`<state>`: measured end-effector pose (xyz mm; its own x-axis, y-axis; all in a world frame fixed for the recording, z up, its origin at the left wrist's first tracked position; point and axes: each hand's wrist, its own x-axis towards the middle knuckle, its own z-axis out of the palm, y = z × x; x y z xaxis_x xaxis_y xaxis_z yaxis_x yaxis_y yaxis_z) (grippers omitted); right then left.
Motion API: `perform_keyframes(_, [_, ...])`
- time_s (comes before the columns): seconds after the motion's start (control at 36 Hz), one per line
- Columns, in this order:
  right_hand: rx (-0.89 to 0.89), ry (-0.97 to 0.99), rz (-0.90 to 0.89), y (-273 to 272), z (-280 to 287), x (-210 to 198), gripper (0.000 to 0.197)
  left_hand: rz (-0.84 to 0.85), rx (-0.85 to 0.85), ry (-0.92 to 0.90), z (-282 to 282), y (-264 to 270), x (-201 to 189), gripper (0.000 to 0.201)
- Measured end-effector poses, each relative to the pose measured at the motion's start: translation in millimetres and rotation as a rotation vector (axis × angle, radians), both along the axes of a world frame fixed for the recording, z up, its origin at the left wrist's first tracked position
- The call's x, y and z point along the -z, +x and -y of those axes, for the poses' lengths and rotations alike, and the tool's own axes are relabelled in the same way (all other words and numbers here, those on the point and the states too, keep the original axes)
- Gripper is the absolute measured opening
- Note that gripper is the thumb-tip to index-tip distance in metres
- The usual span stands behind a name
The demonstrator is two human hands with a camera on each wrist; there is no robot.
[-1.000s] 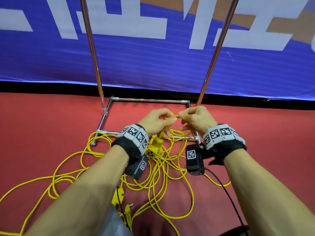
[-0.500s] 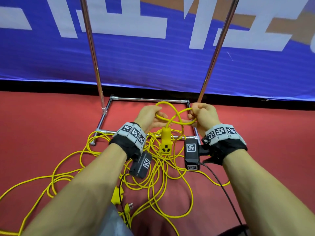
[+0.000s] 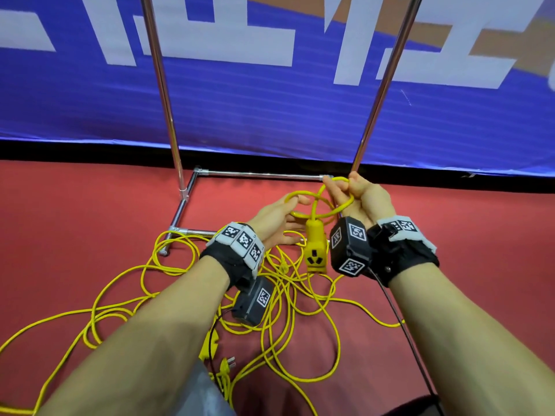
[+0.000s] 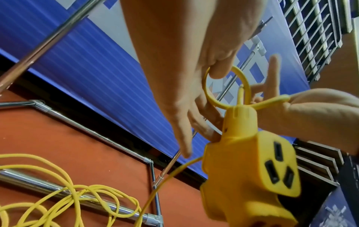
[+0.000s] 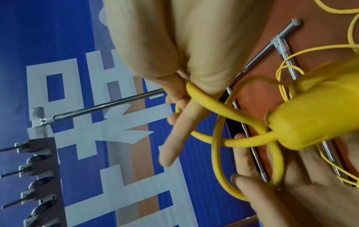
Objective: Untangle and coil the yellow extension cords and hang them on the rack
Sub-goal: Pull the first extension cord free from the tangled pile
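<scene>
Red carpeted floor [image 3: 90, 223] fills the lower half of the head view, with a blue banner [image 3: 270, 109] across the top and the chrome rack [image 3: 162, 85] standing between them, its two uprights rising out of the frame and its base rails lying on the carpet at centre. Most of the yellow extension cords [image 3: 144, 295] still sprawl in loose, crossing loops over the lower left and centre of the frame, so the job looks to be at its start: the untangling step, worked at one end. That end is the yellow socket block [image 3: 315, 250], which hangs just below centre between the two wrists, face toward the camera, from a small loop of cord [image 3: 312, 205] held up above it. The left hand [image 3: 276, 214] is mostly spread, fingers fairly straight under the loop, with one finger hooked through it, as the left wrist view shows. The right hand [image 3: 357, 193], at centre right and a little higher, is curled around the cord, which wraps over its fingers; one finger points out straight in the right wrist view. Both forearms reach forward from the bottom corners, wrists near each other. The next move probably calls for passing the socket block back through the loop to free the knot, then drawing cord up from the floor to begin a coil.
</scene>
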<state>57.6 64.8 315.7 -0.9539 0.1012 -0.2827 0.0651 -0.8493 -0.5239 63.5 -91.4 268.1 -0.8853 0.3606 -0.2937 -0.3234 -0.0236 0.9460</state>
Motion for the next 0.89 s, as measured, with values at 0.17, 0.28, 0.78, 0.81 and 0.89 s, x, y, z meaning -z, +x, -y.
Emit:
perform_keyframes(0.17, [0.032,0.071,-0.014,-4.1,-6.1,6.0,0.028,0.060,-0.003,0.110,-3.3,-7.9,7.8,0.023])
perform_keyframes(0.28, [0.129,0.245,0.028,-11.8,-10.8,10.9,0.035,0.107,0.050,0.250,3.7,-11.5,6.4,0.026])
perform_keyframes(0.78, [-0.455,1.847,-0.117,-8.5,4.1,35.9,0.043,0.205,0.074,0.237,27.0,-18.7,5.3,0.041])
perform_keyframes(0.81, [-0.437,1.938,-0.122,-9.0,4.4,38.8,0.044,0.202,0.083,0.218,28.0,-18.0,4.9,0.042])
perform_keyframes(0.89, [-0.347,1.986,-0.125,-9.0,3.8,41.0,0.029,0.184,0.092,0.133,28.3,-16.6,5.3,0.040])
